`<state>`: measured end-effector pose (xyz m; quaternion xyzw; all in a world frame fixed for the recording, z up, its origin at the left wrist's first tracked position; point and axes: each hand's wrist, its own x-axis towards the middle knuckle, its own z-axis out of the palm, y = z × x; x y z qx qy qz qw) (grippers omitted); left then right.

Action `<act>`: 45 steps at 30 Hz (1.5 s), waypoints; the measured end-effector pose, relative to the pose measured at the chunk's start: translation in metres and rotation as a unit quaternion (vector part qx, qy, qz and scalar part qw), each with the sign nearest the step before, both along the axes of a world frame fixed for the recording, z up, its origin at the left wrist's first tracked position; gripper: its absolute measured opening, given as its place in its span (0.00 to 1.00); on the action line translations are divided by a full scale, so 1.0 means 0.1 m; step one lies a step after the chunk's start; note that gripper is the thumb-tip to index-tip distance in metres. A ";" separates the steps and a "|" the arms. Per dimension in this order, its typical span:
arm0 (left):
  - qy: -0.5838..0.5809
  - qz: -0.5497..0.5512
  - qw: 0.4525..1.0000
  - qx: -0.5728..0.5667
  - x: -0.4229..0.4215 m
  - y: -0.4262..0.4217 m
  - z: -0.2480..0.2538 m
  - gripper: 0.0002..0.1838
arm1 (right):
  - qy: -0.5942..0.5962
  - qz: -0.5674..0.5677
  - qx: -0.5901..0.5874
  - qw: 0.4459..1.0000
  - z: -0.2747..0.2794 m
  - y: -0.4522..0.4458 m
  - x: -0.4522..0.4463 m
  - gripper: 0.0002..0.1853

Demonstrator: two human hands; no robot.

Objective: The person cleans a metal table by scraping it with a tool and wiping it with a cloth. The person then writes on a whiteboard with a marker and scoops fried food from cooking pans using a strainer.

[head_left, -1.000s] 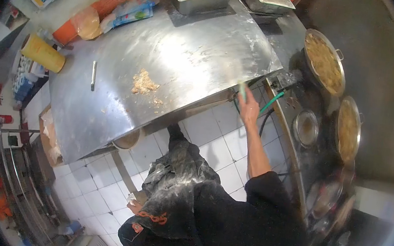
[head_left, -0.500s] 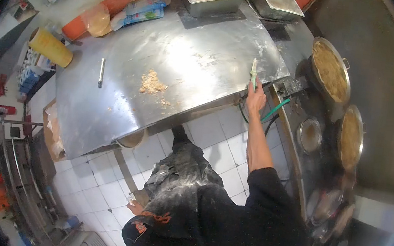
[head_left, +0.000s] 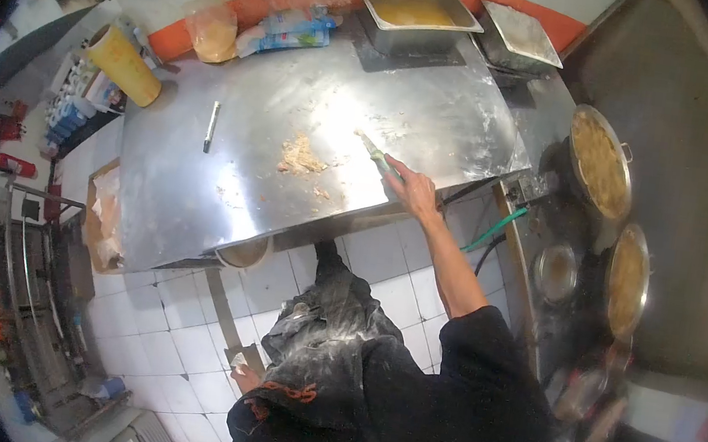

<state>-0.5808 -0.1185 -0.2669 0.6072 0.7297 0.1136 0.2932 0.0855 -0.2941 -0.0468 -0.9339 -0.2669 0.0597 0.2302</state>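
My right hand (head_left: 415, 191) is closed around a green-handled scraper (head_left: 373, 151), whose pale narrow blade points to the upper left and touches or hovers just above the steel table (head_left: 440, 99); which one I cannot tell. Left of the blade lies a heap of crumbly dough scraps (head_left: 301, 156), with smaller bits near it. Low at my side, my left hand (head_left: 246, 378) is partly hidden by my dark clothing. Its fingers are closed on something small and whitish that I cannot make out.
A marker pen (head_left: 212, 127) and a yellow cylinder (head_left: 125, 66) are at the left. Steel pans (head_left: 416, 36) and plastic bags (head_left: 293, 31) stand along the back. Round pans (head_left: 600, 161) line the right side. A green hose (head_left: 494, 229) hangs by the table's right corner.
My right hand has swung left and inward over the table with the scraper, its blade now tilted toward the dough scraps. The camera view has shifted. My left hand stays low.
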 end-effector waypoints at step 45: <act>-0.791 0.123 0.579 -0.156 1.87 4.93 2.58 0.28 | 0.177 0.345 0.195 0.901 0.83 5.84 -3.64 0.23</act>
